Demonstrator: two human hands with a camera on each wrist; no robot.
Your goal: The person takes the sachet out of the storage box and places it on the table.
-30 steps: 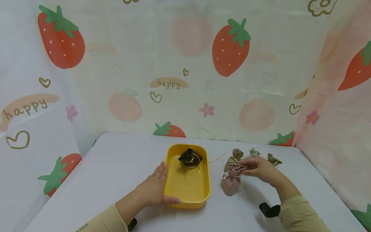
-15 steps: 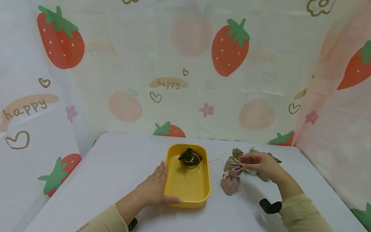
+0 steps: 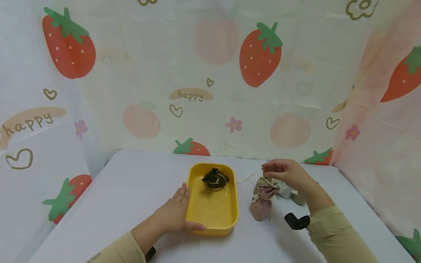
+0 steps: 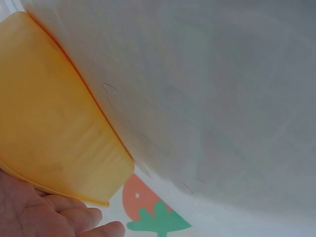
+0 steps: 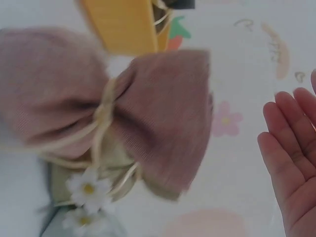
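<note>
My left hand [image 3: 174, 215] lies with straight fingers along the left side of a yellow tray [image 3: 213, 231], its thumb over the near rim. The left wrist view shows those fingers [image 4: 74, 217] at the tray's wall. Inside the tray sits a dark brown drawstring pouch [image 3: 216, 179]. A pink drawstring pouch [image 3: 262, 205] stands to the tray's right, tied with cord. Just behind it a tan pouch [image 3: 259, 183] is partly covered by my right hand [image 3: 285, 173], which hovers above the pouches holding nothing. Its fingers [image 5: 291, 118] look straight in the right wrist view, apart from the pink pouch.
A whitish pouch [image 3: 284, 190] and a greenish pouch [image 3: 299, 198] stand behind my right wrist, partly hidden. Small white daisies [image 5: 89, 189] show among the pouches. A loose cord [image 3: 247, 177] reaches toward the tray. A strawberry-print sheet [image 3: 197, 120] backs the white table [image 3: 141, 182].
My right hand has let go of the pink pouch's top and risen up and away over the tan pouch. The pink pouch stays standing. My left hand and the tray have not moved.
</note>
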